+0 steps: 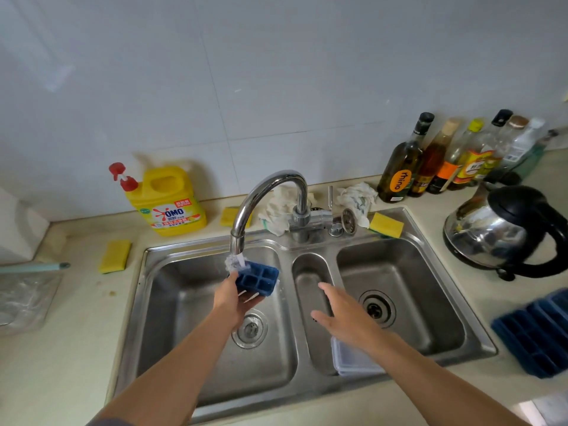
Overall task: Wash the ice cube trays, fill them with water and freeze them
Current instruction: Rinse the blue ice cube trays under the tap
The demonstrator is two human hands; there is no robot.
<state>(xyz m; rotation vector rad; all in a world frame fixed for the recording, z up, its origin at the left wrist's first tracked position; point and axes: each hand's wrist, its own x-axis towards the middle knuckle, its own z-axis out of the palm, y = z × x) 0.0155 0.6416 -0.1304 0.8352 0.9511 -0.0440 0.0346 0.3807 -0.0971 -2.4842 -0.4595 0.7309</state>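
Note:
My left hand (234, 299) grips a small blue ice cube tray (257, 278) from below and holds it under the chrome tap (266, 192), whose running water hits the tray's far corner over the left basin of the steel sink (215, 305). My right hand (344, 315) hovers flat with straight fingers over the narrow middle basin, holding nothing. A clear plastic lid or tray (353, 359) lies under my right forearm at the sink's front. Larger blue ice cube trays (536, 333) lie on the counter at the right.
A yellow detergent jug (167, 201) stands behind the sink at left, with yellow sponges (116, 256) (386, 224) and white rags (358, 199) along the back. Several bottles (436, 158) and a steel kettle (504, 232) crowd the right counter. A plastic bag (24, 299) lies at left.

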